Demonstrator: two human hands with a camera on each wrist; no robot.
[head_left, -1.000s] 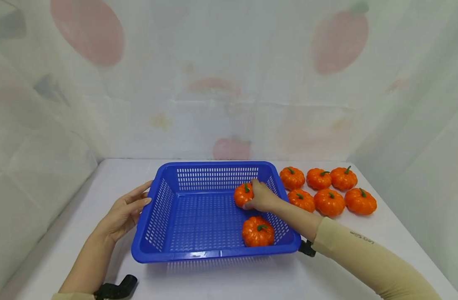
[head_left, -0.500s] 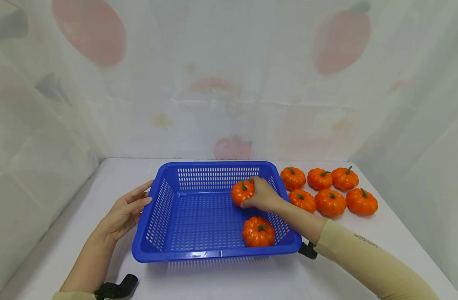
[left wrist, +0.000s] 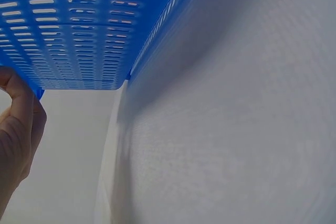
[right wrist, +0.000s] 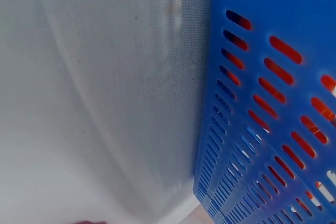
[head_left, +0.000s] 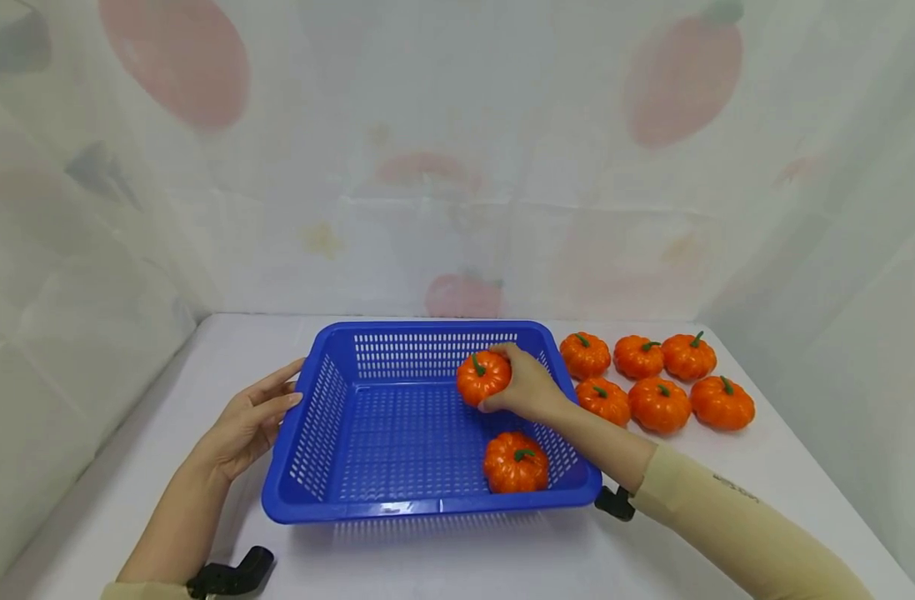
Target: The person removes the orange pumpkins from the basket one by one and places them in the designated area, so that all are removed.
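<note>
The right hand [head_left: 528, 387], its grip wrapped round a small orange plastic pumpkin [head_left: 482, 377], has lifted it slightly toward the far right corner inside the blue slotted plastic basket [head_left: 330, 500]; the left hand [head_left: 249, 425] stays flat against the basket's left wall.

A: Any readable text, labels or numbers?
B: Only a small dark print on the beige sleeve [head_left: 735, 490] of the right arm, too tiny and blurred to read. Nothing legible anywhere else.
</note>
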